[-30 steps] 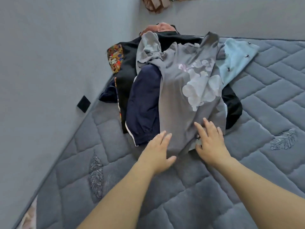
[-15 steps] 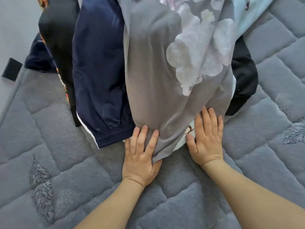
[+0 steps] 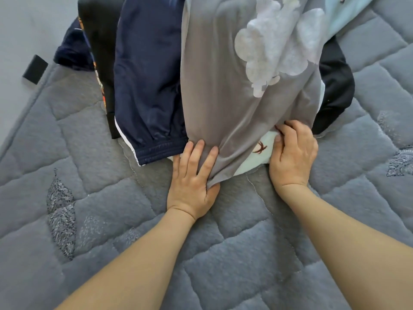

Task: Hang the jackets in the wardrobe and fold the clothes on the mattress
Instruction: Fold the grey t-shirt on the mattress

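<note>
A pile of clothes lies on the grey quilted mattress [image 3: 134, 220]. On top is a grey shirt [image 3: 223, 86] with a white flower print. My left hand [image 3: 192, 180] grips the shirt's lower left hem, thumb under the cloth. My right hand [image 3: 292, 153] has its fingers curled round the shirt's lower right hem. Under the shirt lie a light blue garment [image 3: 257, 153] with small bird prints, a navy jacket [image 3: 147, 81] with white trim, and black clothes [image 3: 335, 86].
A grey wall [image 3: 26, 23] runs along the mattress's left edge, with a small black tab [image 3: 35, 69] on it. A black garment with an orange patterned stripe [image 3: 98, 41] lies at the pile's left. Bare mattress stretches in front of my arms.
The view has moved closer to the pile. Both hands went from lying flat at the shirt's hem to gripping it; my right hand's fingers have curled.
</note>
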`<state>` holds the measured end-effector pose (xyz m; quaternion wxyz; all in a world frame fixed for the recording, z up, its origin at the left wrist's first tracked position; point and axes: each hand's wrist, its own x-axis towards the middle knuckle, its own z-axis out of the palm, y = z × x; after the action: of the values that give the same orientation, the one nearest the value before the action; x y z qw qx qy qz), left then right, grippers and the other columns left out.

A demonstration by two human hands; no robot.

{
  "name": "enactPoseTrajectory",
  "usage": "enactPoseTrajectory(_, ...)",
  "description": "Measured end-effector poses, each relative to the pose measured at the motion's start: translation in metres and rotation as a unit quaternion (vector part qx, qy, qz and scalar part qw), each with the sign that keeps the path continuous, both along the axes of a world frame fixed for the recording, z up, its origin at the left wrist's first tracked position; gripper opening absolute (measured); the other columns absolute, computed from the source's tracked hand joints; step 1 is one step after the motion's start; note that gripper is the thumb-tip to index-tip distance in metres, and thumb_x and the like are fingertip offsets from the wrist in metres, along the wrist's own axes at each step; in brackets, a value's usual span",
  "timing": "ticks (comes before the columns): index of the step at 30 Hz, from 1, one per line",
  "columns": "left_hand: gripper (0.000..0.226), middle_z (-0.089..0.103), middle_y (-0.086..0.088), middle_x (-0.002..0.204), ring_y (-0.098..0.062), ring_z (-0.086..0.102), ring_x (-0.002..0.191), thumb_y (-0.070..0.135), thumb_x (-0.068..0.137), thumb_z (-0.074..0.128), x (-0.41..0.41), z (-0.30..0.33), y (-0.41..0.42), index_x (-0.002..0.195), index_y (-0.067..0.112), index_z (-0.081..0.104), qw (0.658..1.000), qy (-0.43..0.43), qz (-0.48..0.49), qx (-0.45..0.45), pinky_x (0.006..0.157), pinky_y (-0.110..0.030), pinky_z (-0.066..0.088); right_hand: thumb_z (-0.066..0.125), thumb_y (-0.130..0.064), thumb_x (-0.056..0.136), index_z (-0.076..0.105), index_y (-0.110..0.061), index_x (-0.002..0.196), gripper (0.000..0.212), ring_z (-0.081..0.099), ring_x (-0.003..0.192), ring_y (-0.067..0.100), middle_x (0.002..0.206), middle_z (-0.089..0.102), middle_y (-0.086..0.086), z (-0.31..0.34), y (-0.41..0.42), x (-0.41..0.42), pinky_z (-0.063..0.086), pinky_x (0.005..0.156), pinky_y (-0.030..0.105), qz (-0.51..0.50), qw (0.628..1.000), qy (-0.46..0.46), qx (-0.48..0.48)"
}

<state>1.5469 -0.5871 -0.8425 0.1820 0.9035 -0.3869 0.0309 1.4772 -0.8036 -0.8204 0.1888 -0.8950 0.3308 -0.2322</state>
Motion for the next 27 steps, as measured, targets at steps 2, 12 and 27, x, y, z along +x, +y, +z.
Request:
enactPoseTrajectory(2, 0.064, 0.028, -0.009, 0.157, -0.033, 0.019, 0.147, 0.038, 0.090, 0.048, -0.002, 0.004, 0.001, 0.150, 0.019, 0.039, 1.000, 0.017, -0.003, -0.013, 0.117, -0.060, 0.018, 0.050, -0.017, 0.098, 0.066, -0.009, 0.105, 0.019, 0.046, 0.120, 0.030, 0.119, 0.059, 0.007, 0.008, -0.008, 0.002, 0.027, 0.105, 0.042, 0.005, 1.000, -0.008, 0.006)
enactPoseTrajectory(12, 0.058, 0.035, -0.017, 0.155, -0.040, 0.021, 0.147, 0.007, 0.088, 0.048, -0.033, 0.040, 0.022, 0.146, 0.002, 0.043, 0.988, 0.136, 0.004, -0.069, 0.120, -0.054, 0.016, 0.051, 0.003, 0.087, 0.056, -0.004, 0.085, 0.009, 0.055, 0.061, 0.043, 0.065, 0.060, 0.022, 0.083, -0.008, -0.122, 0.026, 0.061, 0.038, 0.175, 0.974, 0.121, -0.072)
enactPoseTrajectory(27, 0.034, 0.063, -0.002, 0.124, -0.026, 0.061, 0.113, 0.016, 0.094, 0.043, -0.255, 0.109, 0.131, 0.123, 0.020, 0.061, 0.774, 0.164, -0.120, 0.600, 0.081, -0.033, 0.046, 0.036, -0.027, 0.082, 0.059, -0.028, 0.123, 0.047, 0.054, 0.117, 0.025, 0.132, 0.057, -0.002, 0.088, 0.092, -0.390, 0.034, 0.084, 0.037, 0.123, 0.635, 0.747, 0.156)
